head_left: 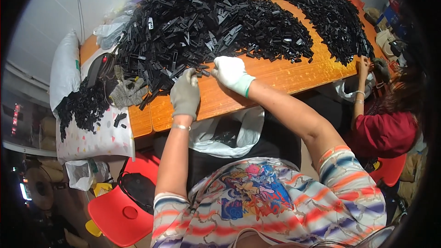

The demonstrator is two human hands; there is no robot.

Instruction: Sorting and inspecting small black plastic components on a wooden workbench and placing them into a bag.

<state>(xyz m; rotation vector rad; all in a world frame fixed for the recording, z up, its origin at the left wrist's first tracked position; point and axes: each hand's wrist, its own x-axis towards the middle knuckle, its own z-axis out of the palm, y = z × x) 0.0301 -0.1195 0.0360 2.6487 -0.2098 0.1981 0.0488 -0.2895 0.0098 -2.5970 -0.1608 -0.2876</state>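
Note:
My left hand (pixel 186 94), in a grey glove, is closed at the near edge of a big heap of small black plastic pieces (pixel 183 23). Beside it on the right, my right hand (pixel 230 74) wears a white glove with a green cuff, its fingers curled together. A few black pieces (pixel 204 70) show between the two hands; whether either hand grips one is hidden by the fingers. Below my hands, a white plastic bag (pixel 250 133) hangs open at the table edge with some dark bits inside.
The orange wooden table (pixel 275 74) carries a second black heap (pixel 321 14) at the right, where a co-worker's hand (pixel 363 66) reaches in. Left of me lie a grey knit glove (pixel 126 93), a smaller black pile (pixel 85 105) and a white sack (pixel 66 66). A red chair (pixel 121 216) stands lower left.

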